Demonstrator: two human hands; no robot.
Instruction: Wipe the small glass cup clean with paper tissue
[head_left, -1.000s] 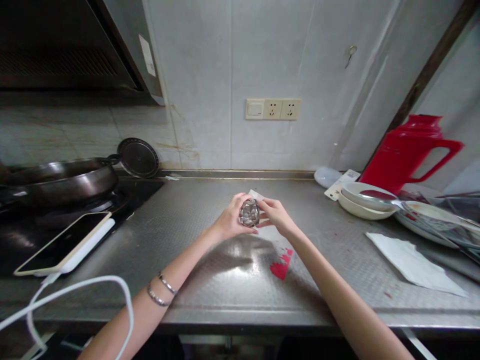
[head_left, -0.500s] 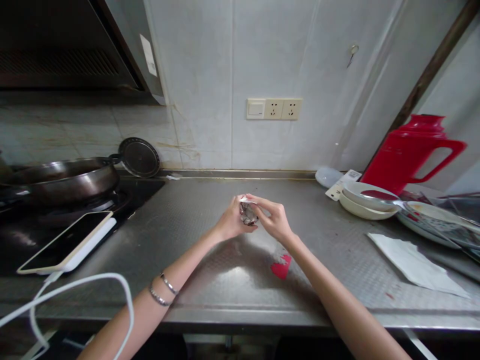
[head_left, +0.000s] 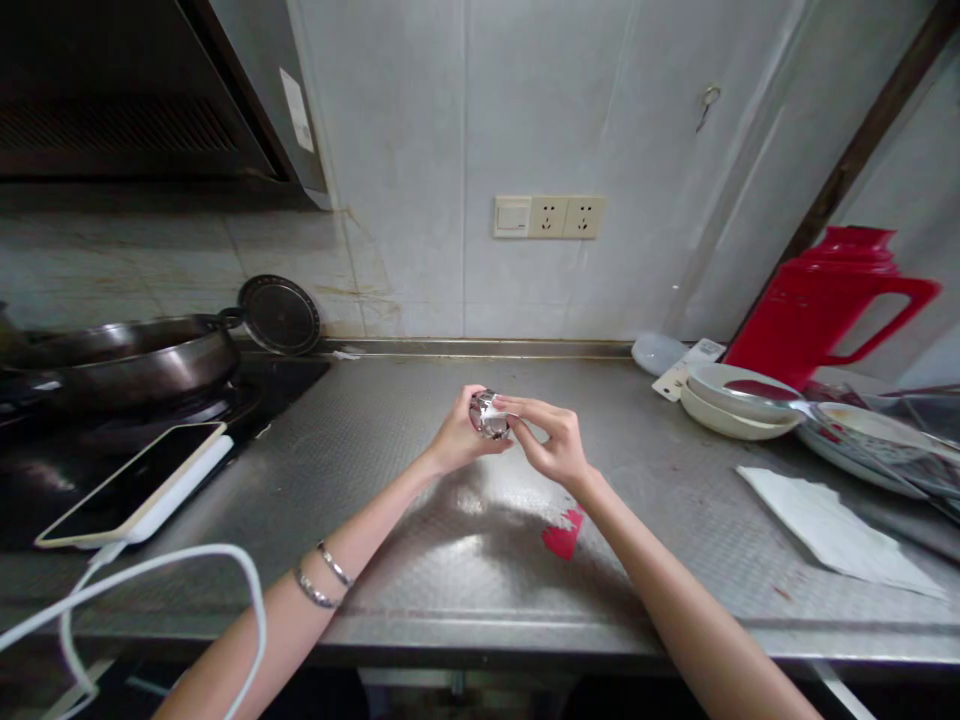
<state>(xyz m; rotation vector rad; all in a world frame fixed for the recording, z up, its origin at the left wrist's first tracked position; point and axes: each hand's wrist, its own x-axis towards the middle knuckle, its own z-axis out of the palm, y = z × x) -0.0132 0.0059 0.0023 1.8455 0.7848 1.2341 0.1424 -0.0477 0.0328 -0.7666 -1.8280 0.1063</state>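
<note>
My left hand (head_left: 456, 432) is wrapped around a small, shiny, round silvery object (head_left: 493, 428), held above the metal counter. The object has a faceted, reflective look, and its exact kind is hard to make out. On its upper side lies a small white piece (head_left: 491, 409), which looks like tissue or paper. My right hand (head_left: 553, 438) reaches in from the right, its fingertips pinching this white piece against the object. Below the hands, a torn pink-red patch (head_left: 562, 534) shows on the counter.
A pan (head_left: 135, 365) stands on the stove at left, near a phone (head_left: 131, 485) with a white cable (head_left: 187, 552). To the right are a red thermos (head_left: 810, 305), stacked bowls (head_left: 739, 420), plates (head_left: 870, 440) and a white paper napkin (head_left: 832, 530). The metal counter (head_left: 360, 420) runs between.
The silvery object has turned in my left hand and shifted slightly left, showing more of its shiny side. My right fingers have shifted with the white piece across it.
</note>
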